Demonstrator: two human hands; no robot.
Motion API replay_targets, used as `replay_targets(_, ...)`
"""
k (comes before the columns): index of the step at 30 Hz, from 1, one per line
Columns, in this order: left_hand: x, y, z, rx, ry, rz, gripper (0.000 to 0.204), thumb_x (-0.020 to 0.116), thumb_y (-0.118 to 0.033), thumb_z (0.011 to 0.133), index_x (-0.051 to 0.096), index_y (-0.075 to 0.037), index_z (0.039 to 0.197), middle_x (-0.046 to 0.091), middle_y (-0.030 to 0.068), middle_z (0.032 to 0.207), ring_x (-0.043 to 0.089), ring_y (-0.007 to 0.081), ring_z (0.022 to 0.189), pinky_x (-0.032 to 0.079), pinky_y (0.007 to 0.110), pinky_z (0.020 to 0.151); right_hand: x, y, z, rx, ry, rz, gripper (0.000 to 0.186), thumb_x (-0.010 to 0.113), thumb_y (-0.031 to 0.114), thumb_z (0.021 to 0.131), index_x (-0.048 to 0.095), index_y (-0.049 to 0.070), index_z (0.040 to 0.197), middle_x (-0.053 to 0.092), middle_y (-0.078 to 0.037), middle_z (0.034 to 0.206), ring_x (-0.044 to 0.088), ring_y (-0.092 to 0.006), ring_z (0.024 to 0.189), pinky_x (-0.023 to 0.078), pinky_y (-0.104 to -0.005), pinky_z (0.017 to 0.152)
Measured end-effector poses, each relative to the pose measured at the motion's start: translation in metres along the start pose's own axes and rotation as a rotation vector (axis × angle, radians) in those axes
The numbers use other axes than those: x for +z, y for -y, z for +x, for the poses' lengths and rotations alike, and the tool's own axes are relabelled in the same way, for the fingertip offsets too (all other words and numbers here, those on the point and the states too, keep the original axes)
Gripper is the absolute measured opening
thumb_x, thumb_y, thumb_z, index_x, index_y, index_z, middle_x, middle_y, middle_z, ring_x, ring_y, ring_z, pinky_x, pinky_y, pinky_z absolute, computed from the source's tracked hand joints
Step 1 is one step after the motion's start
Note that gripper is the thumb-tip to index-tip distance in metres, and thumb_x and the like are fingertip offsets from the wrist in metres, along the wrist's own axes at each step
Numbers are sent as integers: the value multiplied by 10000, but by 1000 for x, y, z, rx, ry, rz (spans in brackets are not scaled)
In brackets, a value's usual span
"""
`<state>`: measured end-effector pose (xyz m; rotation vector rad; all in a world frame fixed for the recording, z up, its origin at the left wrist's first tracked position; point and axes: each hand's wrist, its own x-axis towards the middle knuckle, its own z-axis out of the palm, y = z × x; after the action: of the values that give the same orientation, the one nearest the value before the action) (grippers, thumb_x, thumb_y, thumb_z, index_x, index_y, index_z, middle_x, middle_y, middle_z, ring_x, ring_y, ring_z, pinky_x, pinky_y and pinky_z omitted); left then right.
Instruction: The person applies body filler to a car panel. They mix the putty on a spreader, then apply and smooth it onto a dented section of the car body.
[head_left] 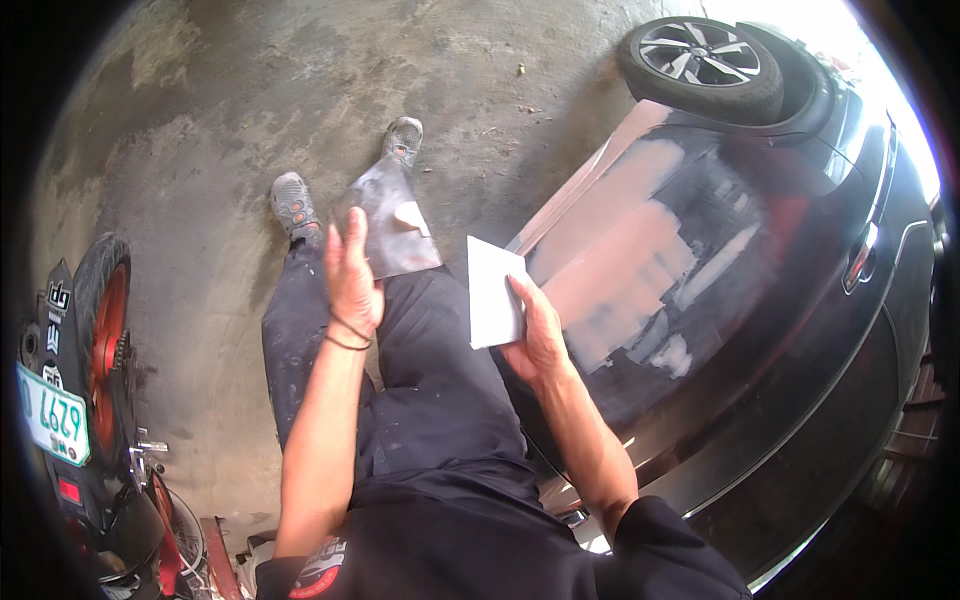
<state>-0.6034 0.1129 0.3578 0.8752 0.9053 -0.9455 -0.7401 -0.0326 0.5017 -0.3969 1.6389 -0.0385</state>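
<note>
My left hand grips the edge of a thin dark, glossy mixing plate. On the plate lies a small dab of pale paste, which looks like body filler. In my right hand is a flat white spreader, thumb along its near face and the other fingers mostly hidden behind. The two hands are apart, in front of my legs. To the right stands a dark car; its door panel carries broad pinkish filler patches and greyish smears. Neither hand touches the car.
A car wheel is at the far right. On the left stands a motorbike with a red-rimmed wheel and a plate. The concrete floor is stained, with small debris near the car. A chrome door handle juts out.
</note>
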Motion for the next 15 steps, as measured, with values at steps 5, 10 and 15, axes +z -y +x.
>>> replay_targets(5, 17, 39, 2, 54, 56, -97, 410, 708, -364, 1115, 647, -117, 1436, 696, 18, 1352, 655, 153, 1219, 553, 349, 1032, 7, -13, -21, -3, -27, 44, 372, 694, 287, 1091, 645, 65, 1384, 775, -51, 1224, 766, -185, 1057, 652, -383, 902)
replay_targets(10, 33, 51, -11, 36, 58, -174, 368, 676, -339, 1140, 665, -105, 1423, 683, -21, 1340, 600, 106, 1225, 478, 308, 1080, 12, 2, -26, -56, -94, -17, 286, 730, 294, 1070, 650, 87, 1252, 759, -49, 1000, 761, -200, 835, 645, -321, 704)
replay_targets(15, 45, 62, -18, 48, 49, -252, 357, 674, -324, 1141, 669, -64, 1386, 697, -3, 1313, 608, 108, 1207, 478, 304, 1077, 0, 16, 11, -84, -117, -144, 262, 653, 278, 1107, 642, 79, 1277, 748, -47, 1032, 736, -186, 826, 631, -336, 715)
